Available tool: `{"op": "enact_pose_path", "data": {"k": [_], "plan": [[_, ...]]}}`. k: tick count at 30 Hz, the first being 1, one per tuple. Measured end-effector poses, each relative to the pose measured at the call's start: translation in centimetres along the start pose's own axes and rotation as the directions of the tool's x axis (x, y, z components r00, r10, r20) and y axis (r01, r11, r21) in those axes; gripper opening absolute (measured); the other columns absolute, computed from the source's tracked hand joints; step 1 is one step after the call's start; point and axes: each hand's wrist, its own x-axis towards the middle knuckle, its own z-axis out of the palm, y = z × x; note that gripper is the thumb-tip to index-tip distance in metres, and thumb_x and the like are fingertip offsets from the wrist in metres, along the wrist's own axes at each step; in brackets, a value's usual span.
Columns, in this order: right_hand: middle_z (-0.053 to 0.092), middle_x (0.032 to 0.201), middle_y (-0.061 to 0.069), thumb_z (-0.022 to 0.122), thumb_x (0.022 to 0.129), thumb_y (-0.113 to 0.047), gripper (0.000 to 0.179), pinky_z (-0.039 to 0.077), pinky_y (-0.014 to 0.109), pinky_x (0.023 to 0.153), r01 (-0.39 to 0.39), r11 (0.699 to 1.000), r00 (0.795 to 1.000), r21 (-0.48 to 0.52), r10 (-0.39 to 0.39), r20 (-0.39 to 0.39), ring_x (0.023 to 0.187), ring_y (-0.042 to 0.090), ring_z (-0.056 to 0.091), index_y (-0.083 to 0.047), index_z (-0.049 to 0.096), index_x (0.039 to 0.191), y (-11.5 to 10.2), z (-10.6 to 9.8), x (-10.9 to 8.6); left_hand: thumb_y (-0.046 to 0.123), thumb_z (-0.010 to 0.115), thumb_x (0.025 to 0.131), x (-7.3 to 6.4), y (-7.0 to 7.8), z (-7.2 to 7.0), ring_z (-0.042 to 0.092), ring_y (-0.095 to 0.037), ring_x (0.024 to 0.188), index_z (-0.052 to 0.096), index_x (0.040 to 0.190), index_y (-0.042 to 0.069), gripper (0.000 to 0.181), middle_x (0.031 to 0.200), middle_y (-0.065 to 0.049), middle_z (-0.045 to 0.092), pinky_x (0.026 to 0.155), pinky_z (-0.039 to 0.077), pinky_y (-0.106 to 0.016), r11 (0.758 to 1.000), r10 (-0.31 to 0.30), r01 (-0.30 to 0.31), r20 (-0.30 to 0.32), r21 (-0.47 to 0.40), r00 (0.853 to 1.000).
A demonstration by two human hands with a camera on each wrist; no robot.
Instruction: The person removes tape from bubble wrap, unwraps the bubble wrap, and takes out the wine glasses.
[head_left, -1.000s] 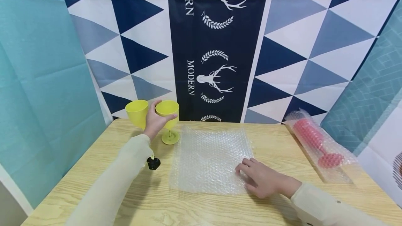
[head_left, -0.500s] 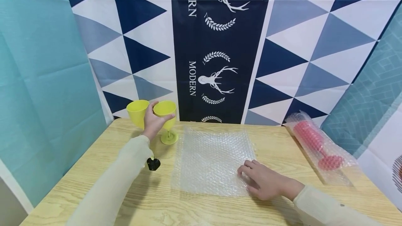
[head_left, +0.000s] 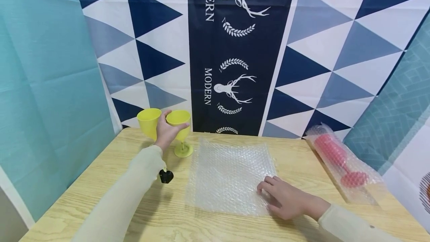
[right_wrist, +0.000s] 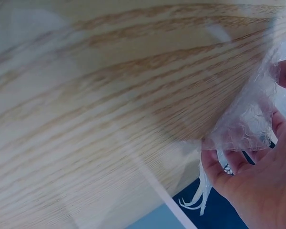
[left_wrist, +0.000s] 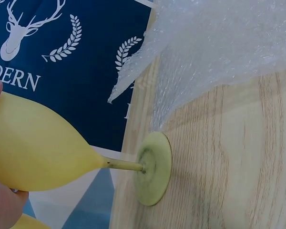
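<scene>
My left hand (head_left: 167, 129) grips the bowl of a yellow goblet (head_left: 180, 125), fingers and thumb around its sides. In the left wrist view that goblet (left_wrist: 43, 143) shows its thin stem and round foot; the foot is at the tabletop. A second yellow goblet (head_left: 148, 120) stands just left of the hand, its lower part hidden by hand and sleeve. My right hand (head_left: 287, 199) has curled fingers at the right edge of a flat bubble wrap sheet (head_left: 231, 178). In the right wrist view the hand (right_wrist: 262, 186) pinches the sheet's corner (right_wrist: 248, 119).
A red goblet (head_left: 330, 152) wrapped in bubble wrap lies on the right of the wooden table (head_left: 208, 230). Patterned cloth (head_left: 240, 47) hangs behind the table's back edge. A black object (head_left: 166, 176) hangs below the left wrist.
The whole head view has shifted slightly, the scene sitting a little lower and farther right. Both hands keep their places on the goblet and the bubble wrap.
</scene>
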Motion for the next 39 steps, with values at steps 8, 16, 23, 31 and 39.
{"op": "enact_pose_path", "data": {"k": [8,16,23,31,39], "plan": [[0.049,0.100,-0.010,0.070,0.079,-0.018,0.038,0.039,0.019,0.072,-0.001,1.000,1.000,0.022,0.001,0.009,0.087,0.000,0.039,-0.021,0.053,0.113,0.0,0.0,-0.5,0.024,0.083,0.071,-0.4,0.4,0.0,0.044,-0.029,0.132,0.033,0.145,0.014,0.090,0.148,-0.010,0.039,0.111,0.040,-0.044,1.000,0.004,-0.004,0.001,0.004,1.000],[0.048,0.100,-0.010,0.070,0.080,-0.017,0.039,0.037,0.018,0.072,0.002,0.999,1.000,0.033,-0.002,0.011,0.088,0.000,0.038,-0.021,0.052,0.114,-0.1,0.0,-0.6,0.025,0.082,0.072,-0.7,0.5,0.2,0.040,-0.030,0.135,0.030,0.147,0.013,0.092,0.151,-0.011,0.036,0.114,0.036,-0.046,1.000,0.017,-0.018,0.015,0.025,1.000],[0.047,0.098,-0.010,0.071,0.079,-0.017,0.040,0.036,0.017,0.071,-0.007,0.999,1.000,0.050,0.007,0.012,0.086,-0.001,0.037,-0.022,0.052,0.114,0.0,-0.1,-0.6,0.024,0.082,0.072,-1.2,0.1,0.7,0.042,-0.032,0.134,0.021,0.151,0.013,0.101,0.148,-0.014,0.038,0.115,0.034,-0.047,0.999,0.023,-0.024,0.022,0.045,0.999],[0.046,0.095,-0.011,0.071,0.078,-0.015,0.040,0.034,0.016,0.071,0.009,0.999,1.000,0.049,-0.010,0.006,0.084,-0.002,0.036,-0.022,0.052,0.113,0.2,-0.1,-0.5,0.027,0.082,0.071,-2.6,-1.2,0.8,0.044,-0.032,0.131,0.024,0.147,0.007,0.097,0.143,-0.016,0.041,0.114,0.034,-0.049,0.996,-0.083,0.080,0.076,0.035,0.994],[0.046,0.093,-0.011,0.070,0.079,-0.016,0.038,0.035,0.015,0.070,0.014,0.998,1.000,0.060,-0.014,0.009,0.083,-0.002,0.037,-0.021,0.053,0.113,0.4,-0.1,-0.2,0.035,0.076,0.078,-4.3,-2.2,-0.4,0.027,-0.037,0.143,0.015,0.151,0.004,0.101,0.156,-0.019,0.024,0.117,0.029,-0.052,0.957,-0.290,0.287,0.170,0.039,0.942]]}}
